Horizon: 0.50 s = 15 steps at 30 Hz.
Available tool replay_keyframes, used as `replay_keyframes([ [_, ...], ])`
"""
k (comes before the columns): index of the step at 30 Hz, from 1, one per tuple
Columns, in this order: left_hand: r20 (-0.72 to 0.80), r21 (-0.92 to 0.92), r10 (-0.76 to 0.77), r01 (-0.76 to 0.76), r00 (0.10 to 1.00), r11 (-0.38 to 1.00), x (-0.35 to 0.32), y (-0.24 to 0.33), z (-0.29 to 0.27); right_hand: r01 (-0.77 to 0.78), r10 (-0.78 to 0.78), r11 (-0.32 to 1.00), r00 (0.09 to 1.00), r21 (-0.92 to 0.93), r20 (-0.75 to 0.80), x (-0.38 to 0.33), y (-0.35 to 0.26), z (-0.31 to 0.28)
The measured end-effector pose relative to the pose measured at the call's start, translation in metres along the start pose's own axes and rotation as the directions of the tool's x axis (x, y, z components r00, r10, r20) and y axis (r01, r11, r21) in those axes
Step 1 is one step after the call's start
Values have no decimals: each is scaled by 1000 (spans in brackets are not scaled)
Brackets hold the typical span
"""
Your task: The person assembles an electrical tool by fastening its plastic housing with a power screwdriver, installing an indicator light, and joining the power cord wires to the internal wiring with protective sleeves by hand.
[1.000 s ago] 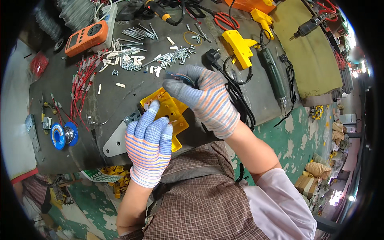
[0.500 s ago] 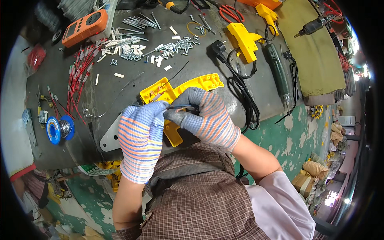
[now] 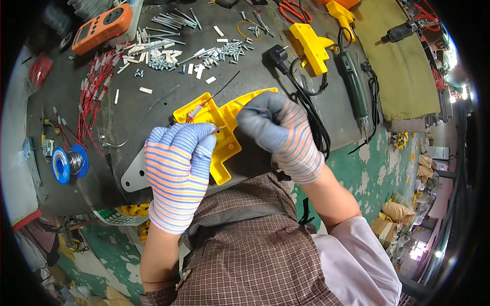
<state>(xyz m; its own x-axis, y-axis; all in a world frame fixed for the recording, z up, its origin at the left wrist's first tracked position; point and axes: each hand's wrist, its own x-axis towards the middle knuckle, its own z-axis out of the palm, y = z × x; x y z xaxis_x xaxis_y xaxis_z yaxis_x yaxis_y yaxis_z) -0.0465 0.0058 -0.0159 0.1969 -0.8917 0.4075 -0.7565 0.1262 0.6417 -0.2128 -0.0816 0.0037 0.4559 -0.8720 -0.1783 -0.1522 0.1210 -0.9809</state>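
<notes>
Both my hands wear striped knit gloves with blue-grey fingers. My left hand (image 3: 181,158) is closed, pinching a thin wire with a bare, frayed end (image 3: 222,127) at its fingertips. Under the fingertips lies an open yellow plastic housing half (image 3: 220,171), shaped with a handle. Inside its upper left part sit a small greyish-white component (image 3: 195,110) and reddish wires; a thin dark lead (image 3: 224,85) sticks out. My right hand (image 3: 278,127) is curled shut over the handle end, apart from the left. It is slightly blurred, and what its fingers hold is hidden.
Screws (image 3: 232,51), white strips and red-wired parts (image 3: 97,92) lie across the bench. A solder spool (image 3: 62,166) stands left, an orange meter (image 3: 102,29) far left. To the right are a black power cord (image 3: 311,115), another yellow housing (image 3: 312,48) and a green electric screwdriver (image 3: 352,84).
My right hand has moved right and slightly up, away from my left. The dark cable between the hands no longer shows there; a bare wire end now shows at my left fingertips.
</notes>
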Motion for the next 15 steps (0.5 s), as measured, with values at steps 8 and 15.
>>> replay_keyframes([
  [8,31,-28,-34,35,999,999,0,-1,0,-213,159,927,969,309,191,-10,1,-10],
  [15,21,8,-64,63,998,998,-1,0,2,-249,235,952,967,179,98,-7,-6,4],
])
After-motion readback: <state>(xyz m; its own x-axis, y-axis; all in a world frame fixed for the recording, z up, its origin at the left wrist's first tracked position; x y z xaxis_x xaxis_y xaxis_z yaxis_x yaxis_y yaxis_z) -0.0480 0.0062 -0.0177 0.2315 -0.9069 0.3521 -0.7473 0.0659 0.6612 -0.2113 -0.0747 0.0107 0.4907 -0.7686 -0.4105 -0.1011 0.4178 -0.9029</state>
